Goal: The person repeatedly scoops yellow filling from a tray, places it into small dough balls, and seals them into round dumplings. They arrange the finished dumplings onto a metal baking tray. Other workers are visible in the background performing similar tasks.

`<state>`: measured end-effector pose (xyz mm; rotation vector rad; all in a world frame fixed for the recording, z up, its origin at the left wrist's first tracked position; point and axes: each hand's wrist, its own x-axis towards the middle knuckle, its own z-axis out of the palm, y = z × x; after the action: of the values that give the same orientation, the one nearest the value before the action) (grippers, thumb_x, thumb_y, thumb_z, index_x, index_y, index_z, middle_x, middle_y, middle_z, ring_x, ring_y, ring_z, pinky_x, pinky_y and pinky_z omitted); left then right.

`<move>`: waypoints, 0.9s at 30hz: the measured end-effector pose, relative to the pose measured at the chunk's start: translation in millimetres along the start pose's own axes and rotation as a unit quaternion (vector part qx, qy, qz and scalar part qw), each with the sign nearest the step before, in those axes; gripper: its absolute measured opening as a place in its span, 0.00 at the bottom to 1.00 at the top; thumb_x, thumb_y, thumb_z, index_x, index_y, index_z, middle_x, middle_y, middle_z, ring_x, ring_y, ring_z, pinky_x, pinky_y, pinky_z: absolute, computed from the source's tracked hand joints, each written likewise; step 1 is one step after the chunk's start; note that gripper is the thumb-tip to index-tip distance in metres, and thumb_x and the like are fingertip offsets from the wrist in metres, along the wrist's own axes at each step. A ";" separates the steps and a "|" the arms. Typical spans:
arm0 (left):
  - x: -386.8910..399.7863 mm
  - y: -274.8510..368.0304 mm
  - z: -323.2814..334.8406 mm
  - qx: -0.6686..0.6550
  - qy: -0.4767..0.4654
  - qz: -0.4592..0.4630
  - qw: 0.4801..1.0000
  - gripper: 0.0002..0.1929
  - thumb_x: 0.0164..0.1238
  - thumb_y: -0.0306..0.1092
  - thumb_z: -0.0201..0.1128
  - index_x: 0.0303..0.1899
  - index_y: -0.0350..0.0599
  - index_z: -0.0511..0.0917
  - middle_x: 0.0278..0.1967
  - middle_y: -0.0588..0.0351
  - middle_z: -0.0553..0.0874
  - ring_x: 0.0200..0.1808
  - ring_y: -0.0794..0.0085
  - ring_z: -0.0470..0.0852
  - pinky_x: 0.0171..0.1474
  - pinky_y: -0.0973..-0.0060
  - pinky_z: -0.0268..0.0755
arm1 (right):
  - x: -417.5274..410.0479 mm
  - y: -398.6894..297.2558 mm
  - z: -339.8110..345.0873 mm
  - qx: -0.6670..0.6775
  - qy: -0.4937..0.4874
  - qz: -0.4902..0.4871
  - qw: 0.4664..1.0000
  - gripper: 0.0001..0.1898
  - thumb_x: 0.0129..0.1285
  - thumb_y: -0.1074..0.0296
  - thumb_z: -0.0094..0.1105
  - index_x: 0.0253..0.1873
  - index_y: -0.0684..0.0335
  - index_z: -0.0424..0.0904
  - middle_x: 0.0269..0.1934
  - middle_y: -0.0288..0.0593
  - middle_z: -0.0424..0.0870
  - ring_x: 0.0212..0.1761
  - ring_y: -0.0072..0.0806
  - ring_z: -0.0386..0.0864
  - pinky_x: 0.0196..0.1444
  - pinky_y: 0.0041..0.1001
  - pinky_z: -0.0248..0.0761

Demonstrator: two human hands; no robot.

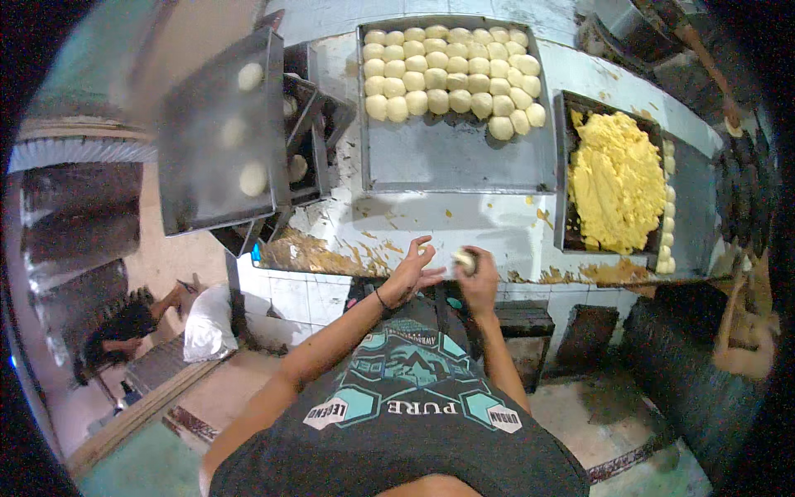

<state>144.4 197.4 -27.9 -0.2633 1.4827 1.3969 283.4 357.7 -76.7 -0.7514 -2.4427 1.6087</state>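
My right hand (479, 282) grips a small piece of pale dough (464, 259) above the front edge of the table; the hand is somewhat blurred. To its left, my left hand (411, 273) is raised with its fingers apart. A yellowish spot shows by its fingertips, too small to make out. Beyond both hands lies a metal baking tray (428, 177), its far part packed with rows of round dough balls (456, 65). Right of that tray, a smaller dark tray (562, 186) carries a large heap of soft yellow filling (615, 180).
Stacked metal trays (211, 155) at the left hold a few spaced dough balls (253, 178). Another tray (692, 205) at the right has a column of dough pieces. Yellow-brown residue (310, 248) coats the table's front edge. Another person's arm (745, 335) appears far right. A white sack (211, 323) sits lower left.
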 end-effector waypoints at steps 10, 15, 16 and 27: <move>149.3 127.9 44.2 0.479 -0.002 0.415 0.774 0.24 0.69 0.33 0.65 0.64 0.43 0.73 0.55 0.44 0.83 0.56 0.52 0.83 0.61 0.58 0.74 | 98.1 72.1 10.1 -0.174 0.028 -0.171 0.969 0.16 0.54 0.60 0.74 0.46 0.57 0.84 0.48 0.43 0.84 0.55 0.46 0.80 0.64 0.43 0.74; 246.5 164.6 96.4 0.623 0.012 0.538 0.568 0.32 0.63 0.34 0.68 0.69 0.42 0.67 0.59 0.38 0.78 0.60 0.45 0.77 0.62 0.54 0.72 | 95.6 71.1 -16.2 -0.223 0.050 -0.247 0.942 0.14 0.52 0.65 0.74 0.44 0.58 0.84 0.46 0.44 0.84 0.52 0.47 0.81 0.58 0.41 0.77; 257.8 163.6 97.4 0.647 -0.005 0.511 0.565 0.33 0.63 0.34 0.68 0.69 0.41 0.66 0.59 0.38 0.78 0.60 0.44 0.76 0.62 0.54 0.72 | 99.4 72.3 -20.9 -0.236 0.101 -0.139 0.956 0.15 0.53 0.65 0.74 0.45 0.57 0.84 0.47 0.45 0.84 0.53 0.46 0.81 0.59 0.41 0.77; 182.8 187.6 116.1 0.534 -0.013 0.472 0.702 0.22 0.52 0.32 0.67 0.53 0.41 0.82 0.41 0.40 0.89 0.44 0.49 0.88 0.48 0.57 0.81 | 96.7 98.9 -25.1 -0.208 0.198 -0.093 0.953 0.20 0.52 0.64 0.75 0.49 0.61 0.82 0.50 0.51 0.82 0.55 0.51 0.79 0.59 0.43 0.76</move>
<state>-15.2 435.4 -29.8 1.4267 2.2608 0.9285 241.7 454.4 -169.9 -0.7754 -2.4708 0.7878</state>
